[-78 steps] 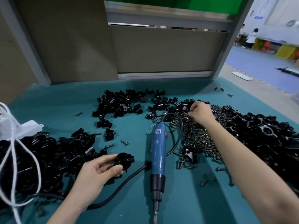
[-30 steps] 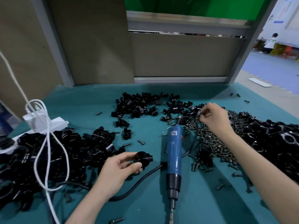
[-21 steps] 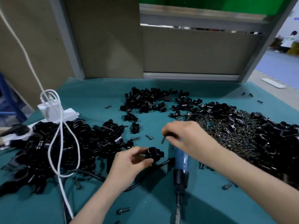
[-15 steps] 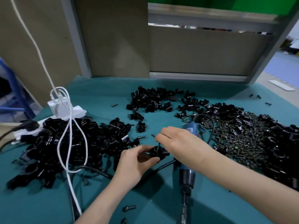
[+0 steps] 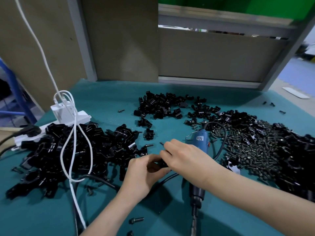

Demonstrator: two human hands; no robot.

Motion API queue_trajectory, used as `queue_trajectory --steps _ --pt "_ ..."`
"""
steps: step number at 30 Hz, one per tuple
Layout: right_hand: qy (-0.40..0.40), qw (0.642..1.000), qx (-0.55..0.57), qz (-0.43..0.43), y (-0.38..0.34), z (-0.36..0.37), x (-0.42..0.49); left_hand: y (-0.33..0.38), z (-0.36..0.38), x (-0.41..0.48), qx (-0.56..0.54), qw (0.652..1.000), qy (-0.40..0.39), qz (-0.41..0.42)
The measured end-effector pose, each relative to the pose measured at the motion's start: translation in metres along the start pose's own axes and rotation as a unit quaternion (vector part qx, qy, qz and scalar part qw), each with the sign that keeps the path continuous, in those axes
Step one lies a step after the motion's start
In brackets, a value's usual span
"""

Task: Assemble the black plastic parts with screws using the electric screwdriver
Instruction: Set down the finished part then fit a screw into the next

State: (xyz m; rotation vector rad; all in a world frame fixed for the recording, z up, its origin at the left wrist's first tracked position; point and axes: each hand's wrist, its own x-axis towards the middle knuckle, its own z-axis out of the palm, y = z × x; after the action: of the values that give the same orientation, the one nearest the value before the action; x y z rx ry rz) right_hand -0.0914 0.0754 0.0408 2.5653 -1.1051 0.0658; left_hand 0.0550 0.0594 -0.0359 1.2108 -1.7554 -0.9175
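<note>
1. Hands: both are together over the near centre of the table point(image 5: 42, 217), which has a teal cover. The left hand point(image 5: 144, 174) grips a black plastic part point(image 5: 157, 165), fingers and thumb curled round it. The right hand point(image 5: 184, 157) lies against the same part from the right with its fingers bent down onto it. What those fingertips pinch is hidden, and whether they are closed on anything cannot be told.

2. Screwdriver: the electric screwdriver point(image 5: 201, 142), with a blue body, lies flat on the cover, unheld. It is partly under the right wrist and its dark bit end points to the near edge. Its black cable point(image 5: 223, 133) loops at the far end.

3. Stock: a heap of screws point(image 5: 247, 150) lies right of the screwdriver. Piles of black parts lie at left point(image 5: 102, 150), far centre point(image 5: 158, 106) and far right point(image 5: 298, 159).

4. Loose items: one screw point(image 5: 136, 220) lies near the left forearm. Another point(image 5: 161, 143) lies just beyond the right fingers.

5. Other: a white power strip point(image 5: 81, 118) sits at far left. A white cord point(image 5: 73, 150) trails from it over the left pile.
</note>
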Motion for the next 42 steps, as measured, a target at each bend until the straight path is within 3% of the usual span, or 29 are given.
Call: queue_trajectory --steps 8,12,15,24,29,31,34,37,42 --pt "-0.012 1.000 0.012 0.007 -0.005 -0.006 0.001 -0.002 0.003 0.001 0.005 1.000 0.015 -0.004" --pt "-0.110 0.992 0.060 0.010 0.003 -0.005 0.008 -0.005 0.003 0.000 -0.008 1.000 0.017 -0.012" --pt "-0.135 0.982 0.125 0.052 0.013 -0.004 0.012 -0.006 0.003 -0.001 -0.032 0.999 0.018 -0.023" --pt "-0.067 0.963 0.245 0.089 0.018 0.004 0.010 -0.006 0.002 -0.001 -0.018 0.999 0.035 0.005" --pt "0.102 0.872 0.400 0.264 0.043 0.007 -0.001 -0.008 0.001 0.001 -0.129 0.988 0.029 -0.074" --pt "0.097 0.836 0.444 0.307 0.045 0.016 -0.003 -0.008 0.001 0.001 -0.158 0.984 0.013 -0.085" --pt "0.077 0.814 0.473 0.328 0.037 0.035 -0.005 -0.007 0.000 0.001 -0.162 0.984 0.001 -0.079" --pt "0.085 0.807 0.482 0.331 0.033 0.046 -0.007 -0.008 0.001 0.000 -0.163 0.983 -0.004 -0.083" --pt "0.090 0.824 0.462 0.314 0.028 0.052 -0.007 -0.007 0.001 0.000 -0.163 0.983 -0.015 -0.087"
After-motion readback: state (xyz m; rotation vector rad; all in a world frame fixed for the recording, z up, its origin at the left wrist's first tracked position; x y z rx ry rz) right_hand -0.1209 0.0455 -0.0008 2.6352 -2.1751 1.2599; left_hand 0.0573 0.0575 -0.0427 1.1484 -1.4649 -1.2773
